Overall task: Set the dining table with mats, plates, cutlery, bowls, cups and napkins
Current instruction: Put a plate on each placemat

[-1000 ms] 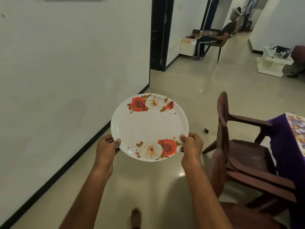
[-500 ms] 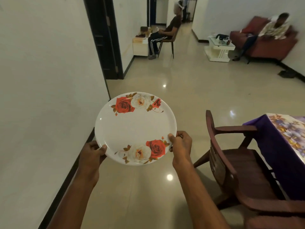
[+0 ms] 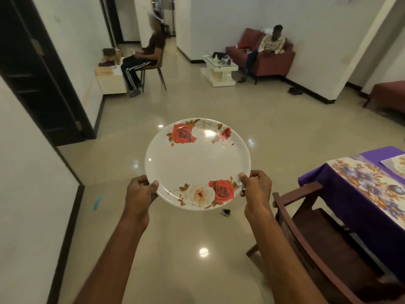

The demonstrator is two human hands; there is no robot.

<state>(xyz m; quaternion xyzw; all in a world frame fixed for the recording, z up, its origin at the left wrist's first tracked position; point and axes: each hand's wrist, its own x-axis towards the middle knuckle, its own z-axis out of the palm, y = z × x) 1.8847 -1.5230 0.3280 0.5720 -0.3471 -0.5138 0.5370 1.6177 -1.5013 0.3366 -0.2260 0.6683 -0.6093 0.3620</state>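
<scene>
Head view: both hands, left hand (image 3: 140,189) and right hand (image 3: 256,185), gripping rose plate (image 3: 197,163) by near rim, worktop (image 3: 341,189) off right, nearer right hand.

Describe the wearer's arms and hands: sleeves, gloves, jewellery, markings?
Both forearms are bare right to the bottom edge of the picture; no sleeve shows. No gloves, watch or wristband on the left hand or right hand. A thin band, possibly a ring, shows on one right finger, too small to confirm. No markings visible.
</scene>
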